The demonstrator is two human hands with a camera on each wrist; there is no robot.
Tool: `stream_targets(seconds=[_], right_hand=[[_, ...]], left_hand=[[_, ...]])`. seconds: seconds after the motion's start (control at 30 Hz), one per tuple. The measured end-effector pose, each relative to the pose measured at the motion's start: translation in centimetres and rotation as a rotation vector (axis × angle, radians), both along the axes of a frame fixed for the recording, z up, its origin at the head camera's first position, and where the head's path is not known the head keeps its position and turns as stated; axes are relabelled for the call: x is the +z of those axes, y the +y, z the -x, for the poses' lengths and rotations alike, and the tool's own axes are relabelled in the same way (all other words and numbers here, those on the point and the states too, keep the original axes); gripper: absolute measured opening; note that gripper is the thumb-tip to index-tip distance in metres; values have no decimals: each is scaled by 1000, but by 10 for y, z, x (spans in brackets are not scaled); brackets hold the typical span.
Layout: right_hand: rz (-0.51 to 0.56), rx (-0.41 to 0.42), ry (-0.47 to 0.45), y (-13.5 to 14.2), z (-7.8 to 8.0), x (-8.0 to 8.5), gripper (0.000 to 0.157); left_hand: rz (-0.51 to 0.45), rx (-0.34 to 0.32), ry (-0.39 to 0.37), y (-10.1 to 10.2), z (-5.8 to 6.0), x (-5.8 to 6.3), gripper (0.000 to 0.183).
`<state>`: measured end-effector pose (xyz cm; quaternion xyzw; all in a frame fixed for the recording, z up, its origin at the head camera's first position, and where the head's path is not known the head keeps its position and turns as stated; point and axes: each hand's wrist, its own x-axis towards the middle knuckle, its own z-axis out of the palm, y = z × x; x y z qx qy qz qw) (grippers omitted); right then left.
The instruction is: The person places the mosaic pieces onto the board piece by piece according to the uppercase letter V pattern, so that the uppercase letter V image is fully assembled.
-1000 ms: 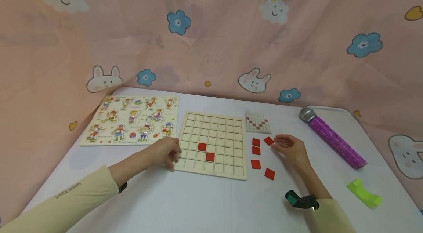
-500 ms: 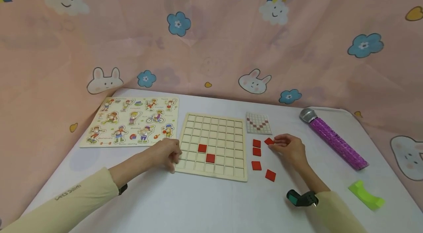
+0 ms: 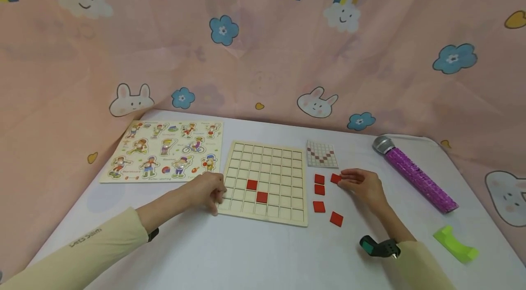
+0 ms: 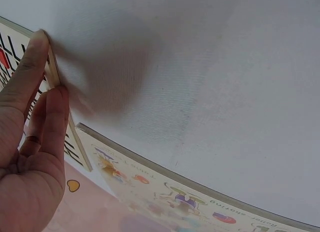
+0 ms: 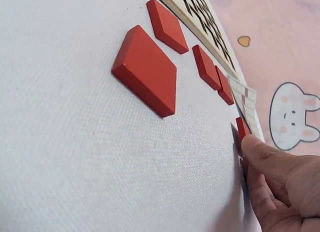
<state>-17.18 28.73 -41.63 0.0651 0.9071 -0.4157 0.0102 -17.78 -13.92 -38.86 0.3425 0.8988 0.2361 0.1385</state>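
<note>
A pale wooden grid board [image 3: 274, 166] lies mid-table with two red square tiles in its cells, one [image 3: 252, 185] diagonal to the other [image 3: 261, 197]. My left hand [image 3: 205, 189] grips the board's left edge; in the left wrist view the thumb and fingertips [image 4: 56, 92] meet at its rim. To the right of the board, my right hand [image 3: 365, 188] pinches a red tile [image 3: 335, 178] by its edge, low over the cloth. Several more red tiles lie loose between that hand and the board, the nearest to me being a tilted one [image 3: 336, 218].
Behind the tiles lies a small pattern card [image 3: 322, 153] with red squares in a V. A sports-figure puzzle board [image 3: 164, 150] lies at the back left. At the right are a purple microphone [image 3: 419, 178] and a green curved block [image 3: 455, 244]. A pink printed cloth [image 3: 263, 52] hangs behind.
The tile in my right hand has turned from a diamond angle to nearly square and shifted slightly nearer to me. My left hand keeps its place on the board.
</note>
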Motion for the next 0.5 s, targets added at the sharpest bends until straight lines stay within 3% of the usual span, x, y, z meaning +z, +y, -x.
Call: stream_targets(seconds=[0.17, 0.5], right_hand=[[7, 41, 20, 7, -1, 0, 43], [61, 28, 16, 12, -6, 5, 46]], left_hand=[[-16, -7, 0, -1, 0, 1, 32], [-27, -16, 10, 0, -2, 1, 32]])
